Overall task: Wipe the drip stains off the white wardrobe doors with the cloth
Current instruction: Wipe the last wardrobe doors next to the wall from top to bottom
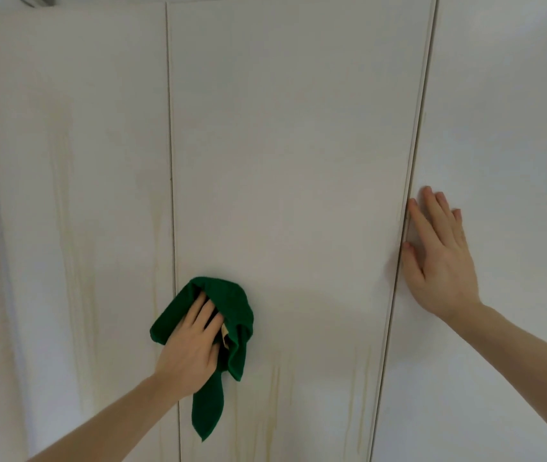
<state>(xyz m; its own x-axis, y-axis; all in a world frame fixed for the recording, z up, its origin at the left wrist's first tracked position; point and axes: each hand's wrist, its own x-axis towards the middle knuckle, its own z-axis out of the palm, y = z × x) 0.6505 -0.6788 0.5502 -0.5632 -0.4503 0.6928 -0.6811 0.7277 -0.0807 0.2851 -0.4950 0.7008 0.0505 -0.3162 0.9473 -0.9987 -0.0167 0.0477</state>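
Green cloth [232,315] against white door [292,145]

Grey fixture [37,0], top-left corner

**Surfaces: matt panels, soft cloth**

Your wardrobe doors [292,161] look like smooth, matt white laminate with a faint woodgrain texture. Yellowish drip stains [65,195] streak the finish, dull, not glossy. The cloth [235,315] under your left hand [188,348] is deep green fabric, soft, matt, slightly fuzzy like microfibre, and crumpled.
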